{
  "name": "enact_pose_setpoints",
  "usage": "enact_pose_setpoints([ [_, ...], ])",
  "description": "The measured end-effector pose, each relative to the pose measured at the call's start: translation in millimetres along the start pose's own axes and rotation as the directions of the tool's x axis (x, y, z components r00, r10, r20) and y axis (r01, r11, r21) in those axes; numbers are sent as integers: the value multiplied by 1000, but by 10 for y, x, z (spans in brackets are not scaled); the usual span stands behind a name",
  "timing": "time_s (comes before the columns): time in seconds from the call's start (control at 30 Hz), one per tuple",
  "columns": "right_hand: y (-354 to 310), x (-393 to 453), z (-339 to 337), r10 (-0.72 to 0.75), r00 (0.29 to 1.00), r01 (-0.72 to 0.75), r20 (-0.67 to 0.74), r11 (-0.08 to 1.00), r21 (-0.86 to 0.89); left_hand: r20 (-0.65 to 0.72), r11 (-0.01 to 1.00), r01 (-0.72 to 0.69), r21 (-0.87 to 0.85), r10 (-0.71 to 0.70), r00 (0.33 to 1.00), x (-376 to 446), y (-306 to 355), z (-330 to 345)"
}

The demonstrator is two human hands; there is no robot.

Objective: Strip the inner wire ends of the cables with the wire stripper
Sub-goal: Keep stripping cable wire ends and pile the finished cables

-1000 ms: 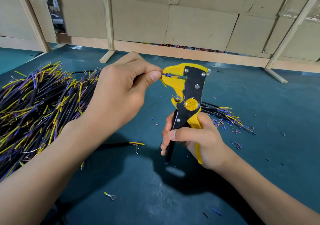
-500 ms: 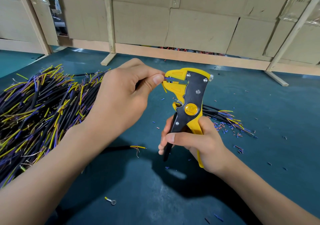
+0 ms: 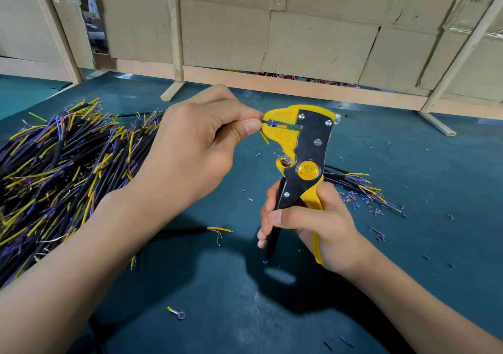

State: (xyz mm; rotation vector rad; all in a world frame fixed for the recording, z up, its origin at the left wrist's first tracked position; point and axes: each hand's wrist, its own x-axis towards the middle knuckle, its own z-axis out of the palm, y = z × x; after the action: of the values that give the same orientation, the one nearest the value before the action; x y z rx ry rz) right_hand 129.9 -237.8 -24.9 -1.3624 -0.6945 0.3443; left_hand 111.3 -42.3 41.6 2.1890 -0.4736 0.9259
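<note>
Left hand (image 3: 198,146) pinches blue wire (image 3: 270,122) in stripper (image 3: 302,157) at centre frame; right hand (image 3: 313,225) grips handles. Advise one firm, square squeeze.

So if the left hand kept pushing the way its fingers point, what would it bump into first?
Most likely the yellow mouth of the wire stripper. The left hand pinches a blue wire right at that opening, so almost nothing separates them.

Glossy yellow plastic and matt black metal wire stripper (image 3: 304,160), shiny steel rivets. Smooth black-sheathed plastic cables (image 3: 54,168) heaped left. Matt teal tabletop (image 3: 217,313). Far: rough brown cardboard sheets (image 3: 313,46), pale bare wooden battens (image 3: 174,27).
</note>
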Motion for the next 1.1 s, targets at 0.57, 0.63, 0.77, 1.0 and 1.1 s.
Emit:
enact_pose_setpoints([
  [0.57, 29, -8, 30, -7, 999, 6, 41, 1000, 28, 43, 1000, -14, 4, 14, 999, 2, 10, -37],
  [0.63, 30, -7, 28, -4, 999, 3, 45, 1000, 24, 46, 1000, -17, 5, 17, 999, 3, 12, -41],
  [0.77, 22, 5, 32, 1, 999, -3, 43, 999, 39, 49, 1000, -14, 6, 14, 999, 5, 11, -42],
  [1.0, 60, -2, 29, -28, 998, 28, -52, 1000, 13, 42, 1000, 1, -20, -1, 999, -6, 19, -21],
  [1.1, 54, -4, 23, -18, 999, 20, -45, 999, 38, 54, 1000, 15, -23, -14, 998, -13, 23, -15],
])
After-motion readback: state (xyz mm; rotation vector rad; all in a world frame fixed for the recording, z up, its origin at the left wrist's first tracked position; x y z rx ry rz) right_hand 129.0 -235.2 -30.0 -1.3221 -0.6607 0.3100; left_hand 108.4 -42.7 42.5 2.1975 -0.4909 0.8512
